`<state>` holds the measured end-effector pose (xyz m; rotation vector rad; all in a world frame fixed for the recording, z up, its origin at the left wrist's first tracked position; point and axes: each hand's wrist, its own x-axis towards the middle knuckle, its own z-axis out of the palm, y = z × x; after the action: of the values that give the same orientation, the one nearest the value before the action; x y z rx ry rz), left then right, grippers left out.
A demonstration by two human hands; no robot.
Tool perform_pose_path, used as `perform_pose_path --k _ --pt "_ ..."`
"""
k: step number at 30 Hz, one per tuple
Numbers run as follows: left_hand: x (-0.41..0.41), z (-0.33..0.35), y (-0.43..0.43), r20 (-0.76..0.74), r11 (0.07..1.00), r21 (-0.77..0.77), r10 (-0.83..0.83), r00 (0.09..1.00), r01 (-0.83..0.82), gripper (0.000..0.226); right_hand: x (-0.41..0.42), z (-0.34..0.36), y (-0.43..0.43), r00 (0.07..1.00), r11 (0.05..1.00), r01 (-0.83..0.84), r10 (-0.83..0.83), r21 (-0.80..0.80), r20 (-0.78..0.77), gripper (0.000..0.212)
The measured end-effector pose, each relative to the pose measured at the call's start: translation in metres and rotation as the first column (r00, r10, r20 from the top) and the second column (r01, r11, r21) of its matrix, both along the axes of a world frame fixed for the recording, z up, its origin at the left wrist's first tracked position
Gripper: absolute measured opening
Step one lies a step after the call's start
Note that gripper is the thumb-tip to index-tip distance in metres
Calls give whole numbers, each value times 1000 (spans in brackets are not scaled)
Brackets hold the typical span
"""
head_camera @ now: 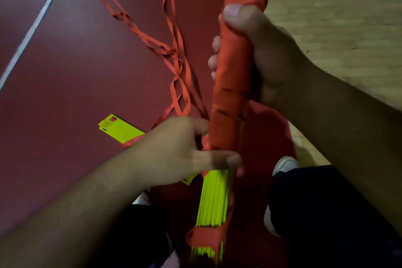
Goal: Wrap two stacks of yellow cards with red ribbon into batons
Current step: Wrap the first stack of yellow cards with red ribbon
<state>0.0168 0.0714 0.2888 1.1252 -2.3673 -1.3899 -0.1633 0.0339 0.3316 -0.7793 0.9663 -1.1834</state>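
Your right hand (256, 54) is clamped round the middle of the baton (232, 72), thumb on top, fingertips showing past its left edge. Your left hand (178, 150) holds the same baton lower down, right at the lower edge of the wrap: thumb flat across the front, fingers curled in behind. Can't tell if those fingers also pinch ribbon.

Baton is off the floor, tilted, top end out of frame. Upper part is fully wrapped in red. Below your left thumb the cards (214, 198) are bare yellow, edges showing. One red band (206, 239) sits round them near the bottom end.

Loose ribbon (174, 50) trails in loops over the red floor (76, 61) beyond your hands. Second stack (119, 129) lies flat on that floor, left of your left hand, partly hidden by it, with a red turn round it. White line (32, 28) crosses the floor far left. Wood floor (337, 6) to the right. A white shoe (285, 164) shows beside the baton.
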Motion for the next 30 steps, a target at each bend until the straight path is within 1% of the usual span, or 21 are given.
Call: perform_pose_path --k 2,3,5,8,9,10,12,13,14,16,17,18,19,20,21,22,24,26,27,28,30 --pt "5 -2 -4 157 988 -142 78 985 -55 49 4 -5 -3 988 993 115 -115 -4 -102 16" --pt "5 -2 -5 194 980 -186 104 976 -67 55 5 -8 -6 970 984 174 -176 -28 -165 16" --pt "5 -2 -3 222 967 -244 135 966 -79 63 6 -14 -10 917 958 277 -287 -73 -278 20" --pt "-3 -5 4 230 936 -318 231 945 -151 70 5 -20 -14 861 919 389 -389 -69 -327 41" --pt "-5 -6 5 218 924 -337 265 939 -183 68 4 -22 -15 852 911 408 -403 -60 -334 46" --pt "-7 -7 7 200 914 -351 283 938 -201 60 4 -23 -14 851 909 413 -404 -48 -334 47" --pt "-7 -9 7 149 920 -343 253 956 -190 36 3 -22 -12 873 918 396 -380 -11 -305 45" --pt "-6 -9 6 99 934 -305 223 970 -184 30 2 -20 -10 893 926 377 -362 5 -267 42" --pt "-4 -9 4 31 957 -219 201 979 -189 27 2 -16 -9 916 937 350 -340 12 -211 39" --pt "-1 -4 0 -154 986 77 156 976 -146 25 0 -9 -6 970 970 241 -241 9 -43 35" --pt "-1 0 0 -250 975 206 137 959 -86 22 -2 -7 -5 987 988 153 -153 -3 53 34" --pt "-1 4 2 -331 957 290 121 936 -21 17 -3 -4 -4 988 998 58 -54 -18 145 33" --pt "-1 7 3 -382 942 333 101 918 35 10 -4 -1 -3 974 999 -27 33 -30 226 32" --pt "-2 10 4 -397 936 346 87 914 61 6 -5 1 -2 956 995 -86 94 -40 278 30" --pt "-2 11 4 -373 942 332 82 924 50 6 -6 3 -1 946 992 -118 127 -49 297 26" --pt "0 10 2 -314 957 289 83 946 13 13 -5 4 -1 949 990 -131 140 -49 283 20" --pt "2 7 -1 -96 993 109 61 994 -51 36 -4 5 -2 976 995 -101 99 2 195 10" --pt "4 6 -4 125 994 -68 93 988 -85 51 0 3 -2 996 998 -31 26 58 84 9" --pt "5 7 -4 196 987 -128 124 973 -100 55 2 1 -3 999 997 16 -19 74 29 12" --pt "5 8 -3 245 978 -180 150 958 -107 57 4 -1 -4 997 994 72 -71 78 -23 14" --pt "5 7 -2 283 959 -267 174 943 -96 61 6 -5 -6 978 981 183 -176 57 -111 14"
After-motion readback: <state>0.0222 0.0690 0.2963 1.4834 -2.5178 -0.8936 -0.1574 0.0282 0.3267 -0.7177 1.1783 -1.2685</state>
